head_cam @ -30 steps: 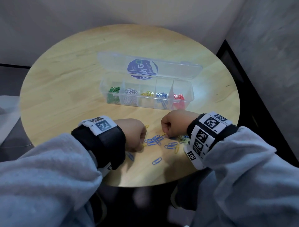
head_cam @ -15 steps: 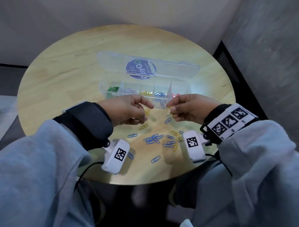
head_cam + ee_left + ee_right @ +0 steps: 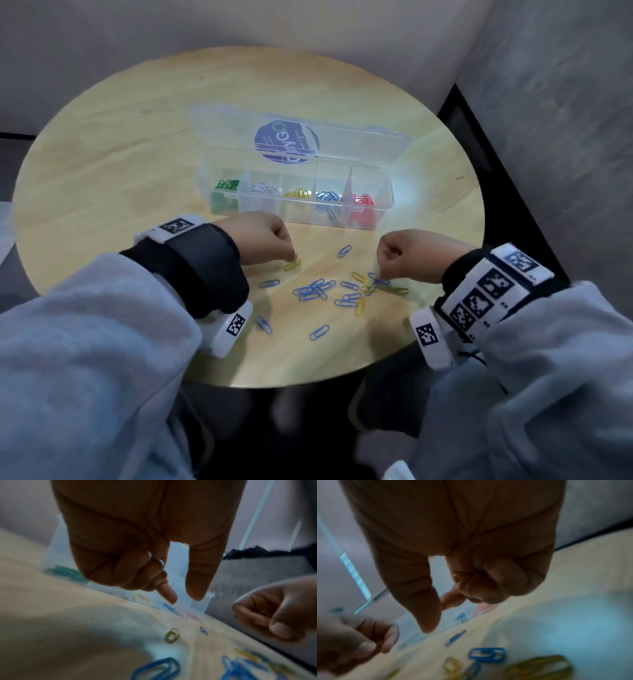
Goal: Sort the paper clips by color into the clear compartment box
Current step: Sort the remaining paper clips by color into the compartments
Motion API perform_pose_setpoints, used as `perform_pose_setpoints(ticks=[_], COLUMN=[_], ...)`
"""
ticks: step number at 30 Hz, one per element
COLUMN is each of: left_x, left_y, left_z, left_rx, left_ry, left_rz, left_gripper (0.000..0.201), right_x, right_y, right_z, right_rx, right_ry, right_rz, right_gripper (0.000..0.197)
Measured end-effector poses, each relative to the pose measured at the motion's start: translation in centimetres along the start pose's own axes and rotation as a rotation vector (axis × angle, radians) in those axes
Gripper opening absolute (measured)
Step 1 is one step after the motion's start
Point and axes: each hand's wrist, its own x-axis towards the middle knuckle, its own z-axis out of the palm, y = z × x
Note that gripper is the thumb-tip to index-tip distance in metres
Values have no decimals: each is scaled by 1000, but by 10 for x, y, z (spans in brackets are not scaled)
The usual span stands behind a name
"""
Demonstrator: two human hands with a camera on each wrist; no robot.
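The clear compartment box (image 3: 386,205) lies open mid-table, holding green (image 3: 226,185), white (image 3: 263,188), yellow (image 3: 298,194), blue (image 3: 328,197) and red clips (image 3: 363,199) in separate sections. Loose blue clips (image 3: 315,289) and yellow ones (image 3: 359,277) are scattered in front of it. My left hand (image 3: 291,255) hovers just above a single yellow clip (image 3: 293,264), thumb and forefinger (image 3: 169,595) apart and pointing down, nothing between them. My right hand (image 3: 383,272) is over the right side of the pile, with a yellow clip (image 3: 458,577) tucked in its curled fingers.
The box's lid (image 3: 359,144) with a purple label lies flat behind it. The round wooden table (image 3: 137,154) ends close to my forearms. A grey wall and a dark floor strip stand to the right.
Both hands dropped from the box's front edge, where they met, back down to the loose clips. The left hand now shows nothing in its pinch.
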Motion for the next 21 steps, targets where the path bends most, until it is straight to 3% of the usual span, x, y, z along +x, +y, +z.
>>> perform_pose_setpoints(ticks=[4, 11, 17, 21], left_x=[-1, 4, 1, -2], left_y=[7, 11, 10, 13], left_z=[10, 20, 18, 11], left_rx=[216, 296, 222, -48], left_ry=[51, 24, -62, -134], left_rz=[-4, -25, -39, -39], left_gripper=[12, 20, 14, 27], right_x=[4, 18, 22, 24], right_y=[-9, -18, -19, -21], right_z=[2, 15, 15, 18], right_rx=[-179, -318, -305, -286], right_ry=[12, -28, -72, -97], right_rz=[-64, -131, -128, -103], right_gripper=[21, 25, 11, 12])
